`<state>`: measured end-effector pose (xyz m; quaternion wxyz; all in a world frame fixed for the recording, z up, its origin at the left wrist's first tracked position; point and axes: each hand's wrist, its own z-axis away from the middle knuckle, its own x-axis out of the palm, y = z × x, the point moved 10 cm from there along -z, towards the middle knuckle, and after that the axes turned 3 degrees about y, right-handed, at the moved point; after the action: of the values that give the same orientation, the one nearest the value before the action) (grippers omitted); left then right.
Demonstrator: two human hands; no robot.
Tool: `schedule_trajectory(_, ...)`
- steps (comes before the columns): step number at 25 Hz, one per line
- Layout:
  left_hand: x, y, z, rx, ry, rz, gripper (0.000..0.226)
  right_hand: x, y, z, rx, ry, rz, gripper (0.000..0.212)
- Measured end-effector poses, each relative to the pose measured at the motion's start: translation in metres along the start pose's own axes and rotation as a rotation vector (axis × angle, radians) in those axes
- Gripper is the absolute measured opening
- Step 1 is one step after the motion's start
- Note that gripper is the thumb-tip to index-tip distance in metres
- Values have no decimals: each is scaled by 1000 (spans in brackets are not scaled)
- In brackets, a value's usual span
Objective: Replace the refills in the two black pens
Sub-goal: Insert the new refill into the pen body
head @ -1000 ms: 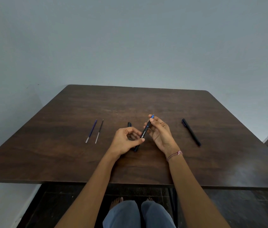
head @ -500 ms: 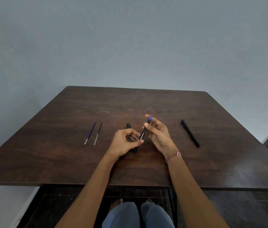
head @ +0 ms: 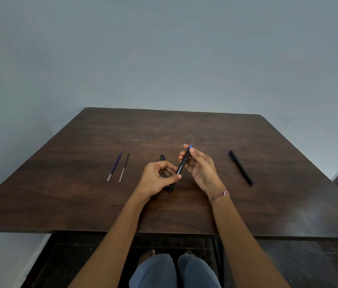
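Black pen [head: 182, 166] held tilted above the counter [head: 81, 194] — the left hand [head: 157, 179] pinches its lower barrel, the right hand [head: 202, 170] pinches its blue-tipped upper end. A second black pen [head: 240, 167] lies right of the hands, well apart; a blue refill [head: 114, 166] and a dark refill [head: 124, 166] lie side by side to the left.

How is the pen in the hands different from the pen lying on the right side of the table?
The held pen is lifted and tilted, pinched by the left hand and right hand; the other pen lies flat on the table, untouched. The held pen shows a blue tip at its far end; the other pen shows no tip. Both are slim and black.
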<state>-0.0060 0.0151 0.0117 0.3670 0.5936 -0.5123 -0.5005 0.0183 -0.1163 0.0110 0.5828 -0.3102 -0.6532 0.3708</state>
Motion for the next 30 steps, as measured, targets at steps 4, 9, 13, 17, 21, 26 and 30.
schedule_trajectory(4,2,0,1,-9,-22,-2,18,-1,-2,-1,-17,9,34,24)
schedule_trajectory(9,2,0,1,-22,-28,4,18,1,-4,-1,-37,-17,-25,26)
schedule_trajectory(13,2,1,2,-19,-24,2,18,7,-4,1,-25,-63,-77,31)
schedule_trajectory(17,3,0,2,-27,-31,0,17,5,-5,2,-37,-43,-31,25)
schedule_trajectory(21,5,0,2,-28,-63,-33,18,2,-7,2,-48,-19,8,26)
schedule_trajectory(26,0,1,1,-12,-13,12,15,8,-6,3,-2,-71,-112,26)
schedule_trajectory(30,0,4,2,8,-15,14,16,11,-5,4,20,-99,-115,32)
